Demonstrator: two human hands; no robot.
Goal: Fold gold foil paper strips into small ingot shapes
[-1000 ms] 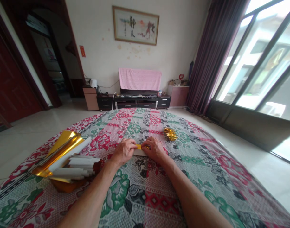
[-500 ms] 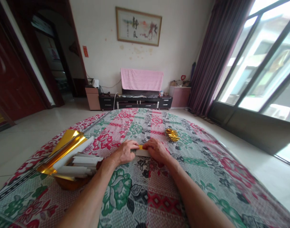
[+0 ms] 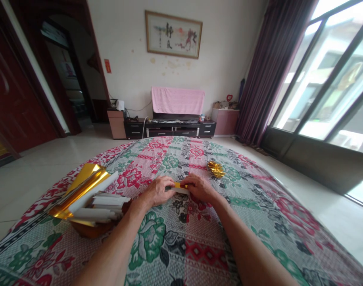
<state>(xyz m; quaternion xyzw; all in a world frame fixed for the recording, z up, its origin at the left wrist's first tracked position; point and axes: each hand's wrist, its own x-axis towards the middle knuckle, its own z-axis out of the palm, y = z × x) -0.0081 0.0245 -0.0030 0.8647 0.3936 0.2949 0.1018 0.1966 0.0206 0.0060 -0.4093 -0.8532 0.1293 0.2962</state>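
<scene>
Left hand (image 3: 159, 191) and right hand (image 3: 199, 187) are pinching a small gold-and-white strip (image 3: 181, 191) between them, fingers curling nearly closed and thumbs tucking in low. Each is taking one end, probably because a light piece is needing both sides held to stay flat and straight. Forearms are resting close over the patterned cloth (image 3: 147, 238), which is likely steadying the grip. How firmly the fingertips are pressing, I cannot tell.

The strip is lying directly between the hands, touching the fingers of both — its gold face is showing at the far edge, its white side nearer the body. Beyond the right hand, a crinkled gold bunch (image 3: 216, 169) is sitting apart, perhaps to keep it from being crushed. White rolls (image 3: 110, 200) are leaning beside gold foil (image 3: 92, 186), seemingly gathered within the left arm's reach.
</scene>
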